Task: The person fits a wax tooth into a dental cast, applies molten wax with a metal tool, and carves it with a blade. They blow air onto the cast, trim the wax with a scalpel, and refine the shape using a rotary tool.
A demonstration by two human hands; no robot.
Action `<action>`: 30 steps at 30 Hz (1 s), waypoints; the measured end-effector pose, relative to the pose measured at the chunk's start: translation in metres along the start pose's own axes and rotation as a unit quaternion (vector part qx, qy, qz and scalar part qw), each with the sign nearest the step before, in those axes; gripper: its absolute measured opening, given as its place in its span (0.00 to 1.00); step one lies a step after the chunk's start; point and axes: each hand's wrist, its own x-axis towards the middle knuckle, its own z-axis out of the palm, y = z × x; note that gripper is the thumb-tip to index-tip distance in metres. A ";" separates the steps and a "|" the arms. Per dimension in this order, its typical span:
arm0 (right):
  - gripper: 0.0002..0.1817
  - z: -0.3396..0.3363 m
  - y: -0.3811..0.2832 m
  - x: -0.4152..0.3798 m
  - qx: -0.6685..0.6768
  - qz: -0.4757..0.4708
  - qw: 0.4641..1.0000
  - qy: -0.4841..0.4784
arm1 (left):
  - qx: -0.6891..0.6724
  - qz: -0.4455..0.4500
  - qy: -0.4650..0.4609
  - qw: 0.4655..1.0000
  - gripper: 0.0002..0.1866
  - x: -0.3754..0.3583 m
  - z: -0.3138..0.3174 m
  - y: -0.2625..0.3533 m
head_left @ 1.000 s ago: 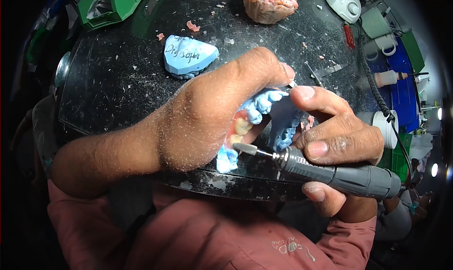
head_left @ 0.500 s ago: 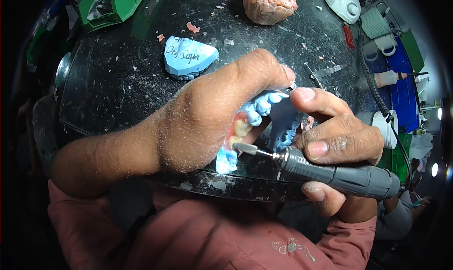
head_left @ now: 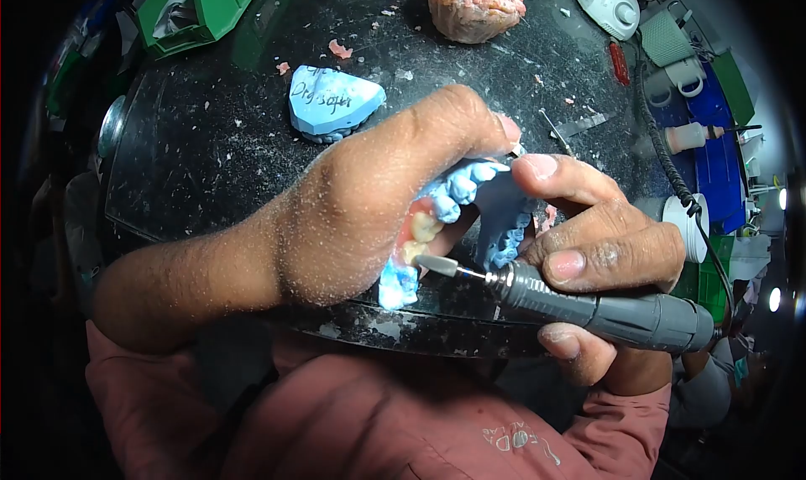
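My left hand (head_left: 361,203) is closed around a blue dental model (head_left: 460,184), its arch of teeth facing me. Cream-coloured false teeth (head_left: 424,228) on a pink base sit along the model's near left side. In my right hand (head_left: 600,237) lies a dark grey rotary handpiece (head_left: 617,310), gripped between fingers and thumb. Its tapered grey bur (head_left: 437,264) points left, the tip right at the lowest cream tooth. My right index fingertip is close to the front of the arch, near my left thumb tip. The left fingers under the model are mostly hidden.
On the dusty black table (head_left: 210,161) stands another blue model (head_left: 336,101) with handwriting. Behind are a pink crumbly lump (head_left: 475,8) and a green bin (head_left: 197,14). A metal instrument (head_left: 556,132), a red-handled tool (head_left: 619,64) and the handpiece's cable (head_left: 672,174) lie to the right.
The dental model has shifted very slightly left with my left hand. The bur stays at the cream tooth, and both hands keep their grips.
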 end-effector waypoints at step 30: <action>0.19 -0.002 0.004 0.006 -0.045 -0.071 0.996 -0.011 | -0.029 -0.031 -0.026 0.999 0.25 0.001 -0.001 0.002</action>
